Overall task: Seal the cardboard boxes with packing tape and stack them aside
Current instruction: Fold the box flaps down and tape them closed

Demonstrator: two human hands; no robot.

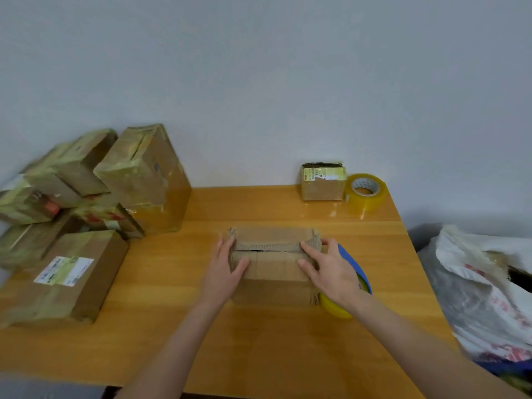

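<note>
A small brown cardboard box [273, 269] stands in the middle of the wooden table [259, 341], its top flaps folded down with a seam between them. My left hand [227, 266] presses flat against the box's left end, thumb on the top. My right hand [331, 269] lies over the right end with its fingers straight on the flaps. A blue tape dispenser with a yellow roll [349, 286] sits right of the box, partly hidden under my right wrist. A second roll of yellowish packing tape [365, 191] stands at the back right.
A pile of several taped boxes [95, 197] fills the table's left side against the wall, with a labelled box [69, 275] in front. A small taped box [322, 182] stands beside the far tape roll. A white plastic bag [483, 289] bulges past the table's right edge.
</note>
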